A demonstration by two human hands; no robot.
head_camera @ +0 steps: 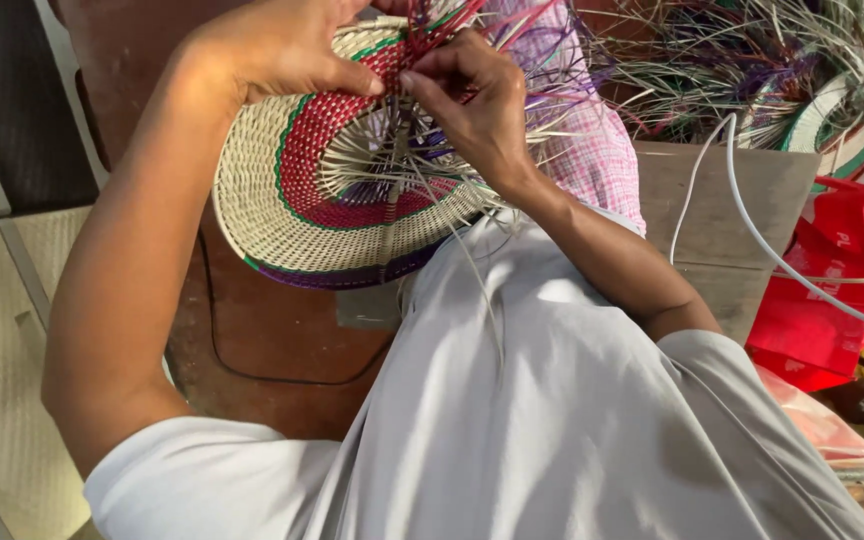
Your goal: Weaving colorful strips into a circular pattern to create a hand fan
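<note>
A round woven basket piece (282, 215) with cream, green, red and purple bands rests tilted against my lap, its loose cream spokes fanning out in the middle. My left hand (277, 45) grips its upper rim, thumb pressed on the red band. My right hand (472, 105) pinches thin strands at the centre of the weave, fingers closed on them. A long pale strand (472, 265) trails down over my grey shirt. Pink checked cloth (597, 140) covers my knee behind the basket.
A heap of loose coloured strands and another woven piece (832, 120) lie at the upper right. A red plastic bag (832, 290) sits at the right, with white cables (742, 215) crossing a wooden board (742, 200). A black cord (222, 350) runs over the brown floor.
</note>
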